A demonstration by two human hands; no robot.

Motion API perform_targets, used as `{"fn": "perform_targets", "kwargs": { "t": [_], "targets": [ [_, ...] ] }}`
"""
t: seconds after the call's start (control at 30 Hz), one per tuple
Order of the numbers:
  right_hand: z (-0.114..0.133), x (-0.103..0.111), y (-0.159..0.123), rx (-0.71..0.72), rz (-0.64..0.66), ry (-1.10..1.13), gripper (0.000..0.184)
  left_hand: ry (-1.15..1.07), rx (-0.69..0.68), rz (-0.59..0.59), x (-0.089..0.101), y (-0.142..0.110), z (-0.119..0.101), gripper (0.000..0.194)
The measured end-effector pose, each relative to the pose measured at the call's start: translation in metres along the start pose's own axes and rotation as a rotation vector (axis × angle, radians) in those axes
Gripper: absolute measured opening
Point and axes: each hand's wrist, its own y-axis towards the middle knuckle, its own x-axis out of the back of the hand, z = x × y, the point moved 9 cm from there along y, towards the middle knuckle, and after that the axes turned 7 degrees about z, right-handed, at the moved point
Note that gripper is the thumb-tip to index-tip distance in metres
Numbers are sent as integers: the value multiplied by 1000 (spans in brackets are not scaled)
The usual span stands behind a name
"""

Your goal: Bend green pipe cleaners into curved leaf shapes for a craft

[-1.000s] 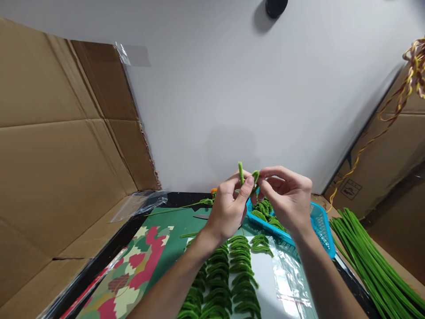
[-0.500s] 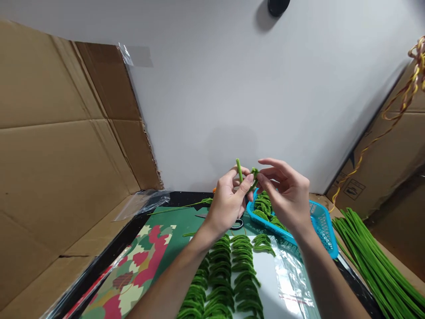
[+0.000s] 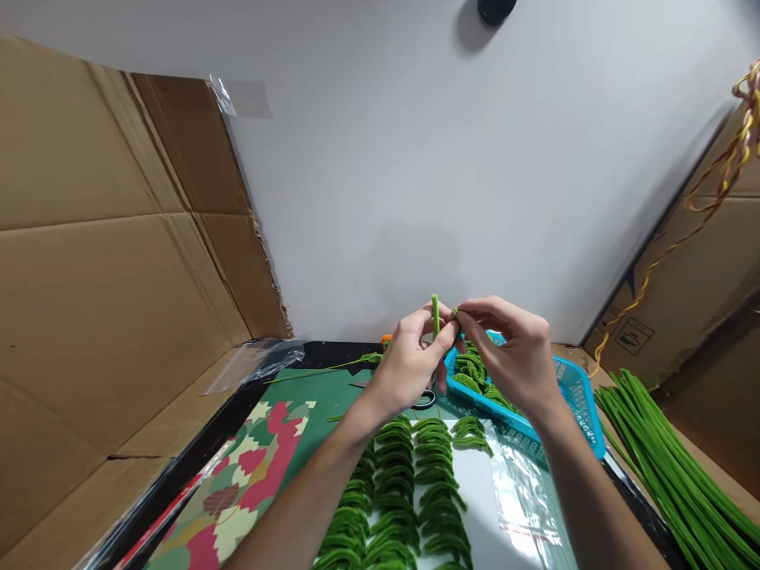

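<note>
Wall: plain pale grey [image 3: 356,174], rising at 12 o'clock behind the hands, with brown cardboard panels [image 3: 119,293] at 10 o'clock.
Left hand: the left hand [image 3: 409,364] has its grip closed on a short, fuzzy green stem [image 3: 435,313], which pokes nearly upright past the fingers.
Right hand: the right hand [image 3: 522,348] pinches a small green tip [image 3: 457,313] between thumb and forefinger, right beside the left thumb.
Fingerwork: both hands meet at the tip, apparently in a fine shaping or pinching step; the next move seems to call for a steady left hold and light fingertip pressure.
Green stem: soft, bright green, matte and straight where it shows; whether it joins the tip is hidden by the fingers.
White board: at 6 o'clock, a white board [image 3: 480,495] carries rows of curved fuzzy green pieces [image 3: 395,475].
Basket: at 4 o'clock, a blue perforated plastic basket [image 3: 575,400] holds more green pieces [image 3: 471,380].
Stem bundle: long fuzzy green stems [image 3: 665,443] lie beyond the basket, also towards 4 o'clock.
Scissors: at 7 o'clock, black-handled scissors [image 3: 424,407] rest on a green mat [image 3: 314,388].
</note>
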Motion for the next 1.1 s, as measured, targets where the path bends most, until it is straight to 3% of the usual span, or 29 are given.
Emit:
{"fn": "perform_targets", "kwargs": {
  "t": [0.17, 0.33, 0.53, 0.73, 0.9, 1.1],
  "targets": [
    [9, 1, 2, 78, 26, -139, 11, 34, 5, 26, -4, 1, 2, 27],
    [3, -3, 2, 40, 107, -200, 15, 122, 28, 9, 0, 2, 6, 26],
    [-13, -5, 3, -110, 190, -55, 14, 152, 26, 56, 1, 4, 7, 23],
    [-28, -3, 4, -229, 203, 215, 20, -87, 51, 25, 1, 7, 10, 31],
    [-25, 0, 5, -186, 217, 144, 17, -148, 53, 42, -2, 6, 11, 31],
    [-27, -2, 4, -201, 271, 80, 21, 10, 62, 31, 2, 5, 9, 24]
  ]
}}
